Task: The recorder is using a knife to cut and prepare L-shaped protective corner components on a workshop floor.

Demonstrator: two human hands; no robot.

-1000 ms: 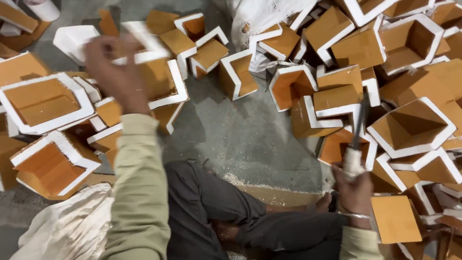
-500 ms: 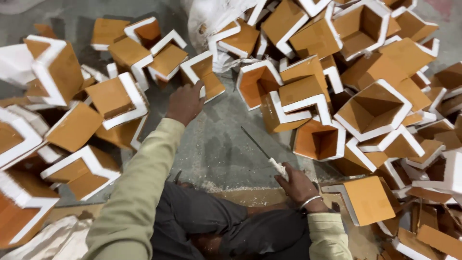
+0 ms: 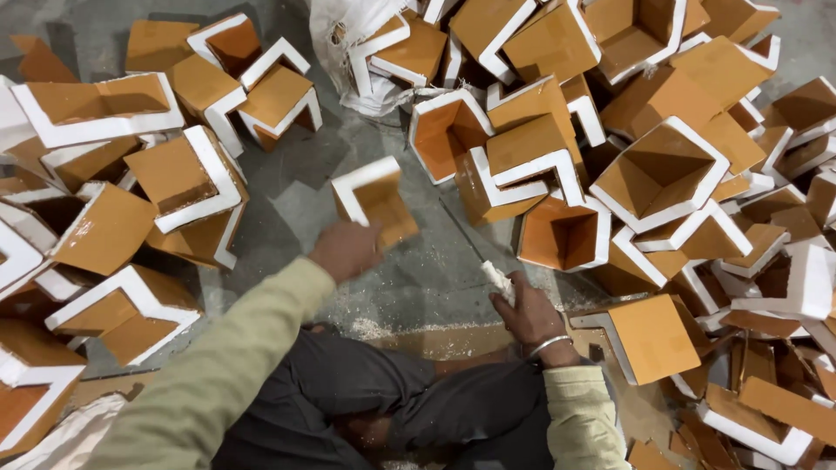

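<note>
Head view, looking down on a person seated on a grey concrete floor [image 3: 287, 218] among scattered orange-brown corner pieces with white edges. The left hand [image 3: 347, 251] is closed around the lower end of one L-shaped corner piece [image 3: 374, 198], holding it clear of the floor in the open gap between the two heaps, its white edge turned up and to the left. The right hand [image 3: 527, 315], a metal bangle [image 3: 549, 345] at the wrist, is closed around the pale wrapped handle of a tool [image 3: 499, 280]; its working end cannot be made out. A loose heap of like pieces [image 3: 148, 183] lies to the left, a denser heap [image 3: 662, 174] to the right, with a white sack [image 3: 348, 52] at the top centre. Pale dust and shavings [image 3: 374, 326] lie on the floor just ahead of the crossed legs. Judged from its look, the held piece is light, stiff, thin-walled board, open on several sides; its white edges seem liable to chip or crush. A grip across the flat faces near the corner fold, not on the white rim, seems soundest.
</note>
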